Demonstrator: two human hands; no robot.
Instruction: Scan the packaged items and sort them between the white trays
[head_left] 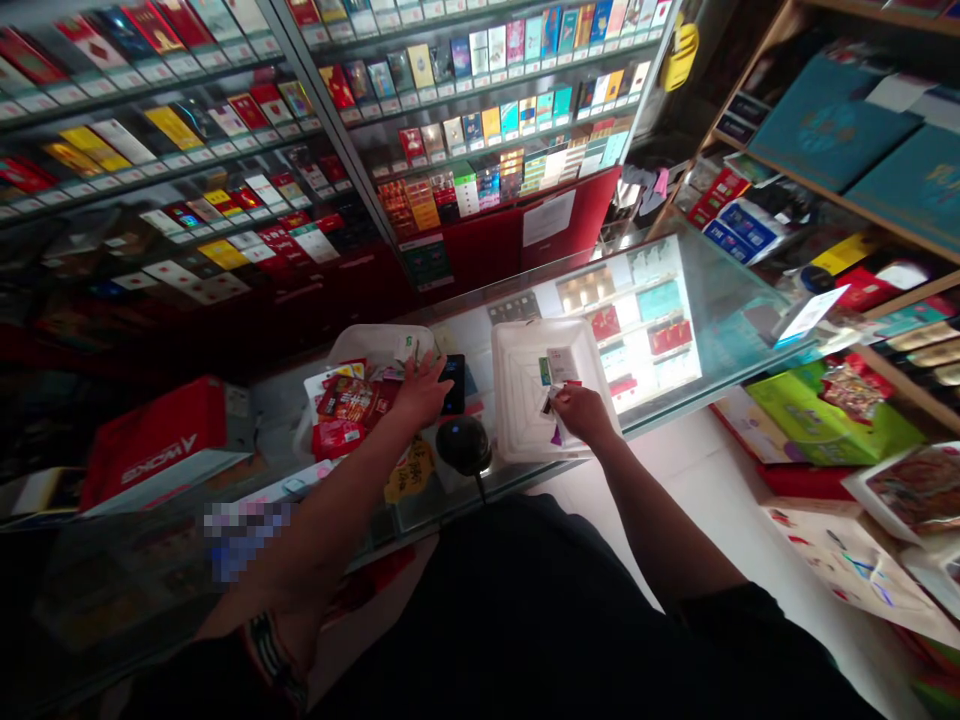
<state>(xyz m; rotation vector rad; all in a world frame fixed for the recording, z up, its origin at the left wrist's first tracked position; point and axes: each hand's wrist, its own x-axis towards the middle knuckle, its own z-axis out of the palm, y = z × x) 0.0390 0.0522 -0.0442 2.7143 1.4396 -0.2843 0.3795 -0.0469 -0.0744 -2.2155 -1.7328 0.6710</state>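
Note:
My left hand [421, 390] reaches over the glass counter [720, 320] and rests with fingers together on a dark phone [453, 384], beside a white tray [375, 345] of red packets [346, 402]. My right hand [581, 412] lies in a second white tray [517, 400], its fingers pinched on a small card or packet [559, 368] that lies there. A black round scanner [463, 445] stands between my two arms at the counter's near edge.
Shelves of cigarette packs [480, 100] fill the wall behind the counter. A red box [154, 440] sits at the left. Boxed goods [825, 420] and wooden shelves [847, 205] crowd the right side. White floor [705, 490] runs between counter and boxes.

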